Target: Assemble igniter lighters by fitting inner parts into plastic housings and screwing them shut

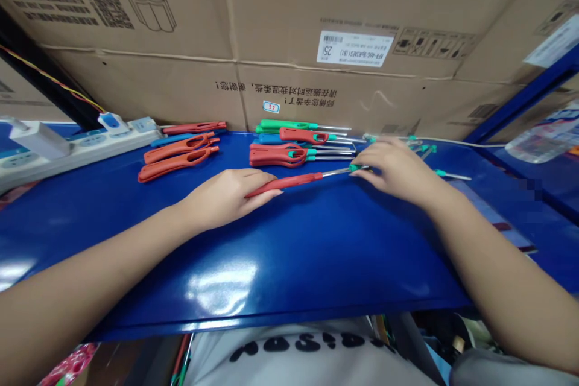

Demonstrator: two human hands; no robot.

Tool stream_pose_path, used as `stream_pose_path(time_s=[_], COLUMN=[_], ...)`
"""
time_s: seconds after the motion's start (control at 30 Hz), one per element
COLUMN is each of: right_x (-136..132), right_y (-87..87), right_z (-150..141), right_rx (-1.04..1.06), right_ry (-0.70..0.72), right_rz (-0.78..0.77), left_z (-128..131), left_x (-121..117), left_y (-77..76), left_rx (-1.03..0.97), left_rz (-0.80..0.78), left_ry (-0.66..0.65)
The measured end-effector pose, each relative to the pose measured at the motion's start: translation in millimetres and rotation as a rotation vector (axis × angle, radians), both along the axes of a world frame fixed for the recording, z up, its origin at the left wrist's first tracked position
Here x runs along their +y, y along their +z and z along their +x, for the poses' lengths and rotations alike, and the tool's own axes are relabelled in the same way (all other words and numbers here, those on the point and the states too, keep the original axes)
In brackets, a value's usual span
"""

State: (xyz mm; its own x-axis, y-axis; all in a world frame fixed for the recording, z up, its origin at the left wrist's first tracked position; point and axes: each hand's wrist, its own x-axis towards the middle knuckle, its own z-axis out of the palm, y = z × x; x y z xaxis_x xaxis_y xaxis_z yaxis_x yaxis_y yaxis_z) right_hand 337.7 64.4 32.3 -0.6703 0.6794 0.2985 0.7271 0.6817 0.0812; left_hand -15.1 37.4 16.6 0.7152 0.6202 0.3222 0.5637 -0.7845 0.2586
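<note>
My left hand (pixel 235 196) is closed round the red handle of a long-nosed lighter (pixel 294 182), which lies nearly level above the blue table. A thin metal tube runs from the handle to the right. My right hand (pixel 389 166) pinches a small green piece (pixel 355 167) on that tube, and its fingertips partly hide the end. Behind the held lighter lies a group of lighters with tubes, among them a red one (pixel 275 155) and a green one (pixel 283 125). Loose metal tubes with green pieces (pixel 452 175) lie beside and behind my right hand.
Orange handles without tubes (pixel 178 164) lie at the left, near a white power strip (pixel 85 148) with plugs. A large cardboard box (pixel 181 84) stands along the back of the blue table (pixel 316 265). A clear plastic bottle (pixel 543 132) lies at the right, by a blue post.
</note>
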Motion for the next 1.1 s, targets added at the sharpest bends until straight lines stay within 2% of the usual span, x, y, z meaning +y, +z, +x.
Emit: stream_pose_path(time_s=[0.13,0.3,0.37,0.5,0.57,0.63,0.77,0.87,1.0,1.1], right_x=[-16,-28,-28,-26,-26,-26,-27,-28,-27,-25], right_y=[-5.1,-18.1,-20.6,-19.6,-18.4,-18.4,-23.6,-30.5,-34.2,-28.9], right_z=[-27,-47,-46,-44,-44,-46,-49,-51,-52,-52], right_rx=[0.121,0.157,0.184,0.189,0.183,0.182,0.181,0.199,0.194,0.128], right_ry=[0.141,0.244,0.289,0.366,0.383,0.39,0.394,0.4,0.366,0.243], right_rz=[-0.051,0.014,0.053,0.142,0.174,0.173,0.091,0.021,-0.06,-0.151], left_z=[5,14,16,21,22,23,20,16,15,18], left_x=[-6,-16,-17,-14,-13,-14,-19,-21,-19,-19], left_y=[-1.5,-3.8,-4.6,-7.5,-9.2,-10.1,-8.5,-5.8,-4.0,-4.6], left_rx=[-0.036,-0.184,-0.263,-0.401,-0.448,-0.443,-0.299,-0.162,-0.002,0.144], left_rz=[-0.035,-0.195,-0.365,-0.853,-0.994,-0.945,-0.553,-0.333,-0.207,-0.151], left_ry=[-0.022,-0.002,0.056,0.16,0.189,0.182,0.076,-0.018,-0.078,-0.036])
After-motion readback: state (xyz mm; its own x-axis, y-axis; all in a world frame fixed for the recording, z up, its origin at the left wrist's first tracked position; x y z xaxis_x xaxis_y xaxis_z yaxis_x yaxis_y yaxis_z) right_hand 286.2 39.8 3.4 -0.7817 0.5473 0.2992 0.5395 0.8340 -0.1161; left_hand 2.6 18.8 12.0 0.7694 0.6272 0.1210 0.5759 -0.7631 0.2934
